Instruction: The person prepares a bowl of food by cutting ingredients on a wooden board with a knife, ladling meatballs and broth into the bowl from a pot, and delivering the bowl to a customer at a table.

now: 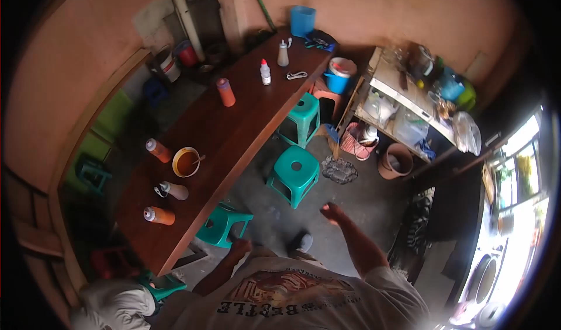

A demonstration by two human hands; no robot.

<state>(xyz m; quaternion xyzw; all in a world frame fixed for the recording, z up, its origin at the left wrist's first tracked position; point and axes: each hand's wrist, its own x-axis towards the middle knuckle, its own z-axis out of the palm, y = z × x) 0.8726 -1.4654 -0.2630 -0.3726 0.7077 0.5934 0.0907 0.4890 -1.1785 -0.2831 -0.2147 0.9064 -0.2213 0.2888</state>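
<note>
My left hand (239, 249) hangs low beside a green plastic stool (217, 225) at the table's edge; it looks curled, with nothing visible in it. Held out over the floor, my right hand (332, 212) is loosely closed and nothing shows in it. A second green stool (296, 169) stands just ahead of that hand. Left of me runs a long brown wooden table (234, 149). On its near half are a bowl of orange-red sauce (187, 162) with a spoon, orange squeeze bottles (159, 215) and a pale squeeze bottle (175, 190).
Farther along the table stand a red bottle (225, 92) and a white red-capped bottle (265, 73). Cluttered shelves (409, 102), a brown bucket (395, 161) and a dark crumpled rag (339, 170) lie ahead right. Another person's clothed shoulder (114, 306) shows at lower left.
</note>
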